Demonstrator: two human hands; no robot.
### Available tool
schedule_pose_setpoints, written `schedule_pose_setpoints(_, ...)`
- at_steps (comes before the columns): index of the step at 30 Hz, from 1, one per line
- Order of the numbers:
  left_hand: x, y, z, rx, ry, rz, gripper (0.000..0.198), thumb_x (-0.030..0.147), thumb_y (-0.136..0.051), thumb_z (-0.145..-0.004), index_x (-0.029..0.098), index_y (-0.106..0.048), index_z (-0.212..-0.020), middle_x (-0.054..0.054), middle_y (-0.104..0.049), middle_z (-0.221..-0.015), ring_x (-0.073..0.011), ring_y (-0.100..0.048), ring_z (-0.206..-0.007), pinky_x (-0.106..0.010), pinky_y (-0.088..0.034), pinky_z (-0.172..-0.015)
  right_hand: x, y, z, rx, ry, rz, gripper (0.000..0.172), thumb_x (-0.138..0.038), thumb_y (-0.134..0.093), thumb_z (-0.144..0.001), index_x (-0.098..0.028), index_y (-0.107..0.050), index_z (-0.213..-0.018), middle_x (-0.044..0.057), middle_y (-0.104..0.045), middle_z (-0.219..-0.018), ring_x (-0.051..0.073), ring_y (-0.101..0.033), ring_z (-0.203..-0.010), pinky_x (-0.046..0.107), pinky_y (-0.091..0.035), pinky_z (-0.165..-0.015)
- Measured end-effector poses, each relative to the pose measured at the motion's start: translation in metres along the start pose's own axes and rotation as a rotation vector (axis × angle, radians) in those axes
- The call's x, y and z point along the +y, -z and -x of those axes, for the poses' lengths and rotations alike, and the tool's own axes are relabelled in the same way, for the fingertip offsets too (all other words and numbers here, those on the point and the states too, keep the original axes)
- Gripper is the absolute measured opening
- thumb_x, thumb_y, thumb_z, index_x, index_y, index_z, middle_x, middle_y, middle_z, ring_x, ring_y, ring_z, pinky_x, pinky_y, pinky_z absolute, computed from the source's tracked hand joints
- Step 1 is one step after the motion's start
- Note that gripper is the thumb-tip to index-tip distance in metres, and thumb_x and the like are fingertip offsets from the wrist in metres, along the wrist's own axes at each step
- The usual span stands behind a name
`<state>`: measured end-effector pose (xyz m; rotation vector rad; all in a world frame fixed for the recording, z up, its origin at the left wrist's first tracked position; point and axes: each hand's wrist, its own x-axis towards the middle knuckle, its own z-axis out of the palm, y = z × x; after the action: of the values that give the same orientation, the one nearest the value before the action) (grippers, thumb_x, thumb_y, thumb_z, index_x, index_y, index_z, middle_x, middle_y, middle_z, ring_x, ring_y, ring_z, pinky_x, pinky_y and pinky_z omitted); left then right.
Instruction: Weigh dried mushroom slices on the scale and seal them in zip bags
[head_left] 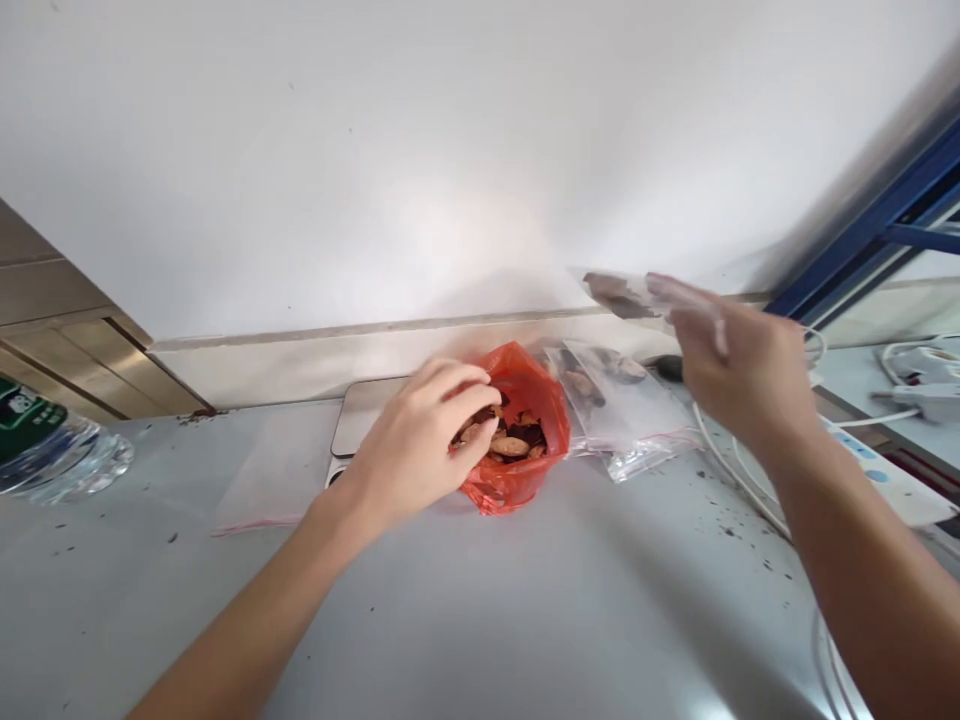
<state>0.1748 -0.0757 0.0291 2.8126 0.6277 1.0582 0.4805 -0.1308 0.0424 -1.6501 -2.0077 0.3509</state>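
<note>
A red plastic bag [551,415] stands with its mouth open on the grey tabletop, holding dried brown pieces [511,446] that look like slices or bark. Over its left rim reaches my left hand [420,430], fingers curved and apart, with nothing visible in them; whether the fingertips touch the bag or its contents I cannot tell. My right hand [750,370], blurred, is raised to the right of the red bag. It grips one end of a small clear plastic bag [622,295] with brown pieces inside.
Filled clear bags [600,400] lie right of the red bag. Behind my left hand sits a flat scale [366,415], with an empty clear bag [262,480] beside it. A water bottle [52,450] is far left; a power strip [885,475] and white cables lie right.
</note>
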Motion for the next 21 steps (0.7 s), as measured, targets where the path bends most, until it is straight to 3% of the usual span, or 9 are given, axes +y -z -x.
schedule_pose_setpoints(3,0.000,-0.012,0.003,-0.117,-0.012,0.022,0.017,0.018,-0.057,-0.101,0.018,-0.074,-0.101,-0.011,-0.076,-0.111,-0.0270,-0.065,-0.117,-0.041,-0.061,-0.094,0.014,-0.017,0.010,-0.025,-0.038,0.120,0.069,-0.072,-0.045,-0.096,-0.033,-0.058,-0.152,0.010,-0.056,-0.159,0.040,-0.043,-0.152,0.062,-0.040,-0.119)
schedule_pose_setpoints(7,0.002,-0.017,0.003,-0.184,0.007,0.017,0.021,0.022,-0.056,-0.104,0.016,-0.077,-0.103,-0.013,-0.077,-0.113,-0.0291,-0.063,-0.121,-0.045,-0.060,-0.099,0.016,-0.035,0.015,-0.038,-0.118,0.194,0.077,-0.076,-0.036,-0.096,-0.028,-0.060,-0.151,0.012,-0.045,-0.167,0.042,-0.031,-0.157,0.068,-0.032,-0.122)
schedule_pose_setpoints(11,-0.001,-0.016,0.004,-0.244,0.061,-0.002,0.022,0.025,-0.059,-0.103,0.018,-0.079,-0.101,-0.011,-0.078,-0.108,-0.0310,-0.059,-0.126,-0.047,-0.058,-0.103,-0.003,-0.032,0.007,0.150,-0.083,0.137,0.062,-0.059,-0.032,-0.103,-0.024,-0.075,-0.130,0.013,-0.064,-0.150,0.039,-0.049,-0.147,0.062,-0.040,-0.119)
schedule_pose_setpoints(14,-0.006,-0.010,0.008,-0.291,0.113,-0.015,0.020,0.026,-0.061,-0.101,0.018,-0.079,-0.101,-0.010,-0.078,-0.108,-0.0312,-0.057,-0.129,-0.045,-0.057,-0.104,-0.029,-0.027,-0.005,0.276,0.019,0.115,0.042,-0.043,-0.043,-0.100,-0.023,-0.077,-0.114,0.011,-0.077,-0.125,0.033,-0.068,-0.121,0.049,-0.055,-0.102)
schedule_pose_setpoints(16,-0.008,-0.005,0.011,-0.324,0.149,-0.018,0.019,0.028,-0.062,-0.100,0.018,-0.079,-0.100,-0.010,-0.077,-0.112,-0.0311,-0.055,-0.132,-0.044,-0.056,-0.106,-0.049,-0.029,-0.015,0.136,0.064,0.087,0.035,-0.034,-0.045,-0.097,-0.023,-0.077,-0.103,0.008,-0.080,-0.108,0.027,-0.073,-0.097,0.040,-0.057,-0.086)
schedule_pose_setpoints(18,-0.010,0.002,0.014,-0.370,0.182,-0.018,0.019,0.029,-0.062,-0.099,0.020,-0.079,-0.098,-0.010,-0.075,-0.117,-0.0312,-0.052,-0.136,-0.044,-0.055,-0.108,-0.067,-0.035,-0.026,-0.135,0.055,0.098,0.032,-0.030,-0.045,-0.096,-0.024,-0.076,-0.092,0.005,-0.078,-0.092,0.022,-0.069,-0.080,0.035,-0.053,-0.073)
schedule_pose_setpoints(21,-0.011,0.012,0.017,-0.443,0.234,-0.020,0.020,0.032,-0.062,-0.099,0.020,-0.077,-0.092,-0.010,-0.072,-0.125,-0.0319,-0.047,-0.141,-0.044,-0.054,-0.109,-0.085,-0.050,-0.042,-0.490,-0.063,0.168,0.023,-0.036,-0.056,-0.093,-0.023,-0.073,-0.100,0.006,-0.075,-0.094,0.022,-0.067,-0.079,0.032,-0.047,-0.064)
